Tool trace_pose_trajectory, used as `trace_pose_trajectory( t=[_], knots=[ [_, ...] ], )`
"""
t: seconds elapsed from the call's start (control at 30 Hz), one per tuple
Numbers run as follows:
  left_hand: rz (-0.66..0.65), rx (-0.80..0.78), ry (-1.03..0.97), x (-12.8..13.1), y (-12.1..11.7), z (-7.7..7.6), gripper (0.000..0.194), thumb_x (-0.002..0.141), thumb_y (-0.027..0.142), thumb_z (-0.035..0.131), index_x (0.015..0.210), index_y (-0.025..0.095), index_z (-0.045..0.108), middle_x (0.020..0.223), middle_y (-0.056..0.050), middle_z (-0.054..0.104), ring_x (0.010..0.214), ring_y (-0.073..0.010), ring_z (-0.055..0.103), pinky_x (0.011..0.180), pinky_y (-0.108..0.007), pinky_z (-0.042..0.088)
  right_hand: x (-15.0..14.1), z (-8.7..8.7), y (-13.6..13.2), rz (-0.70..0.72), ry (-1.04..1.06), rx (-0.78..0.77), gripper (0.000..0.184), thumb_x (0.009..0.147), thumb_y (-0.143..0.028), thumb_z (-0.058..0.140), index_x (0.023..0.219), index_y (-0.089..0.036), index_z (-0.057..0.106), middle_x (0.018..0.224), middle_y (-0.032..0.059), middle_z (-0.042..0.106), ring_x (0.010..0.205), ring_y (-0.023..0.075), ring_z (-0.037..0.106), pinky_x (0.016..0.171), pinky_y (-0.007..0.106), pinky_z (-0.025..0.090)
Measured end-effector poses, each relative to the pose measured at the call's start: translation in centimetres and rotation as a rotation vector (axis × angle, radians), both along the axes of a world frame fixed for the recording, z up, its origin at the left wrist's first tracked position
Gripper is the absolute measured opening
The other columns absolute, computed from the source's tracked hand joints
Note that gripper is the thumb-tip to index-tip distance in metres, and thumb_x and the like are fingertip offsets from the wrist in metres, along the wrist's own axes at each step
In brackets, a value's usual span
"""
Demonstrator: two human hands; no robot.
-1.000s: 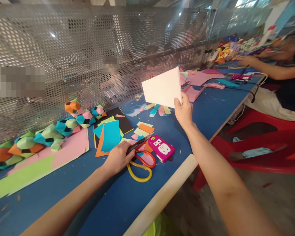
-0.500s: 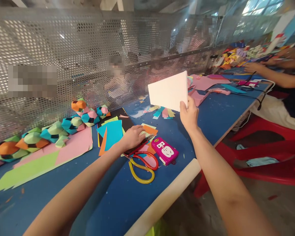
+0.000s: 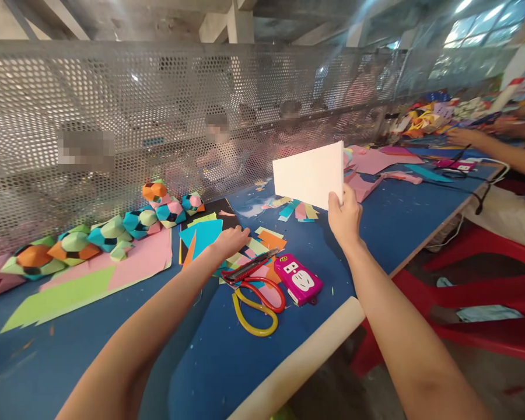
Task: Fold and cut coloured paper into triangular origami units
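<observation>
My right hand (image 3: 345, 216) grips a blank white card (image 3: 308, 176) by its right edge and holds it upright above the table. My left hand (image 3: 233, 239) reaches over the paper scraps, back of the hand up, its fingers slightly bent and apart with the tips partly hidden. Under and beside it lie a blue paper sheet (image 3: 203, 236) and small orange paper pieces (image 3: 271, 239). Close by are a box cutter (image 3: 251, 267) with a red-and-black handle and scissors (image 3: 258, 312) with red and yellow handles. Right of these sits a magenta case (image 3: 298, 280) with a cartoon face.
Folded paper balls (image 3: 109, 233) line the left side, by pink and green sheets (image 3: 70, 297). A perforated metal screen (image 3: 157, 99) stands behind the blue table (image 3: 219, 373). A pale roll (image 3: 306, 356) lies along the front edge. A red chair (image 3: 476, 297) and another person's arm (image 3: 499, 151) are at right.
My left hand has drawn back to the left, off the box cutter, which now shows fully. The view has shifted slightly; my right hand still holds the white card.
</observation>
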State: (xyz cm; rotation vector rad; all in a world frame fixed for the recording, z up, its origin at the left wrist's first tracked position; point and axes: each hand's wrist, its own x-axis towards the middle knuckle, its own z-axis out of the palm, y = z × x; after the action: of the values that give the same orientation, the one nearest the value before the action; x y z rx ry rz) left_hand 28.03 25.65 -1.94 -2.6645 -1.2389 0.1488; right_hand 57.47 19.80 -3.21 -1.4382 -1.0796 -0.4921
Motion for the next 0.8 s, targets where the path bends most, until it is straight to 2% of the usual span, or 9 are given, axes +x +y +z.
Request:
trace_pose_trajectory(
  t=[0.17,0.33,0.43,0.8],
  knots=[
    [0.013,0.012,0.053,-0.7,0.2,0.7,0.031,0.094,0.014,0.039,0.121,0.011,0.054,0.106,-0.018,0.063,0.097,-0.0266,0.065,0.080,-0.037,0.051,0.1,0.0,0.0,-0.004,0.005,0.011,0.034,0.088,-0.035,0.045,0.113,-0.016,0.058,0.101,0.0156,0.071,0.083,0.0289,0.067,0.075,0.042,0.050],
    [0.100,0.046,0.061,-1.7,0.0,0.5,0.024,0.094,0.029,0.050,0.108,0.012,0.061,0.110,-0.010,0.063,0.096,-0.0206,0.063,0.082,-0.040,0.053,0.1,0.0,0.0,-0.013,0.014,0.023,0.036,0.089,-0.036,0.043,0.115,-0.016,0.057,0.101,0.0159,0.071,0.085,0.0294,0.067,0.076,0.043,0.050],
    [0.141,0.063,0.037,-1.7,-0.1,0.2,0.027,0.093,0.034,0.053,0.107,0.012,0.062,0.111,-0.010,0.063,0.099,-0.0209,0.062,0.085,-0.042,0.052,0.1,0.1,0.0,-0.028,0.035,0.028,0.035,0.088,-0.036,0.043,0.115,-0.017,0.057,0.100,0.0158,0.071,0.086,0.0294,0.067,0.077,0.043,0.050],
    [0.200,0.007,-0.067,0.4,1.3,1.0,0.029,0.091,0.034,0.056,0.113,0.015,0.061,0.115,-0.009,0.062,0.101,-0.0209,0.062,0.087,-0.043,0.052,-0.2,0.3,-0.2,-0.052,0.009,0.055,0.034,0.087,-0.037,0.045,0.109,-0.018,0.063,0.093,0.0128,0.073,0.079,0.0277,0.068,0.071,0.038,0.050]
  ],
)
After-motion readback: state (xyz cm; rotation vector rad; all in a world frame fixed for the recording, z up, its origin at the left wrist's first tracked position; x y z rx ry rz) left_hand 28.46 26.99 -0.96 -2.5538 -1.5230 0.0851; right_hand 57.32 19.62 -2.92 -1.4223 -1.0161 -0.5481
